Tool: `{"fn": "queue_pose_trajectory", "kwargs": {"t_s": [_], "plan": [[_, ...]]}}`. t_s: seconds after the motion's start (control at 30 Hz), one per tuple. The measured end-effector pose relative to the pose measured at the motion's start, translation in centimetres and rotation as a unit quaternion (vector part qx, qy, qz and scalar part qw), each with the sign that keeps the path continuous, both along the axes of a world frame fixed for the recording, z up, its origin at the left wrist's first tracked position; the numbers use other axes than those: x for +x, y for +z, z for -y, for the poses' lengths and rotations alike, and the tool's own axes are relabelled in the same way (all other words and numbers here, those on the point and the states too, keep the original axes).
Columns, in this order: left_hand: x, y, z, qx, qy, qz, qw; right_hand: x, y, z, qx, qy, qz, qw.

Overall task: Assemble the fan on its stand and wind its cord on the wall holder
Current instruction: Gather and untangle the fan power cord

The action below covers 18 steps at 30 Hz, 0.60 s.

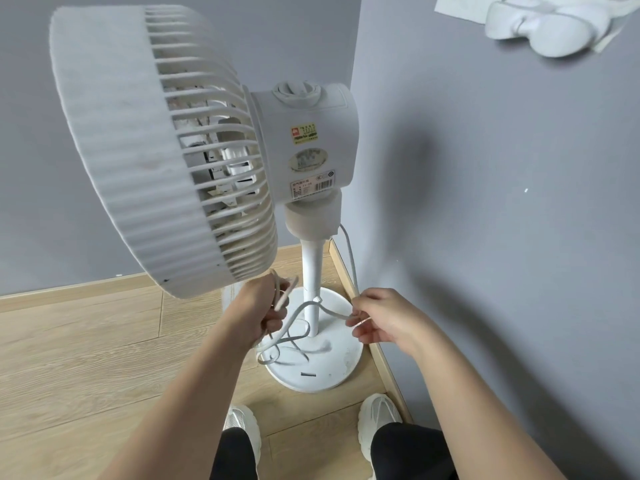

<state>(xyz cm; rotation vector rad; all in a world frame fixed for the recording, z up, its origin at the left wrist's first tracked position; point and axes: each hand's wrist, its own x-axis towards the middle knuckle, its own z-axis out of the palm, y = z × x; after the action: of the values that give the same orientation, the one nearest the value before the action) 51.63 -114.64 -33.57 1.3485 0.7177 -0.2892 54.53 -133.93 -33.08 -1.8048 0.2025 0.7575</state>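
Fan (166, 143) seated on its white stand (312, 271), in a corner of grey walls (485, 202), with the round base (341, 374) on a wooden floor (86, 341). The cord (350, 261) drops from the neck under the motor housing to your right hand (377, 317), which pinches it between thumb and fingers beside the wall. From there it crosses in front of the pole to your left hand (266, 306), curled round a bundle of loops just below the grille. Slack loops hang over the base. The wall holder (540, 26), white, sits high on the right wall, well apart from the cord. Your shoes (377, 417) stand near the base.
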Motion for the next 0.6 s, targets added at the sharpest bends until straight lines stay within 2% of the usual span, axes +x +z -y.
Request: {"fn": "queue_pose_trajectory", "kwargs": {"t_s": [0.07, 0.13, 0.23, 0.4, 0.5, 0.6], "plan": [[0.0, -0.4, -0.2, -0.013, -0.013, -0.009, 1.000, -0.2, 0.1, -0.4, 0.040, -0.011, -0.003, 0.999], [-0.2, -0.3, 0.0, 0.022, -0.040, -0.008, 0.999, -0.1, 0.1, -0.8, 0.140, -0.079, -0.034, 0.986], [-0.5, 0.1, 0.6, 0.122, -0.071, -0.001, 0.990, 0.5, 0.0, -0.7, 0.279, -0.222, -0.082, 0.931], [-0.1, -0.5, -0.2, 0.185, -0.053, -0.012, 0.981, 1.2, 0.1, 0.0, 0.349, -0.331, -0.088, 0.872], [-0.3, -0.4, -0.3, 0.182, -0.052, -0.013, 0.982, 0.8, 0.4, -0.1, 0.378, -0.315, -0.094, 0.865], [-0.3, -0.3, 0.1, 0.145, -0.044, -0.030, 0.988, 0.0, 0.8, -0.5, 0.417, -0.219, -0.114, 0.874]]}}
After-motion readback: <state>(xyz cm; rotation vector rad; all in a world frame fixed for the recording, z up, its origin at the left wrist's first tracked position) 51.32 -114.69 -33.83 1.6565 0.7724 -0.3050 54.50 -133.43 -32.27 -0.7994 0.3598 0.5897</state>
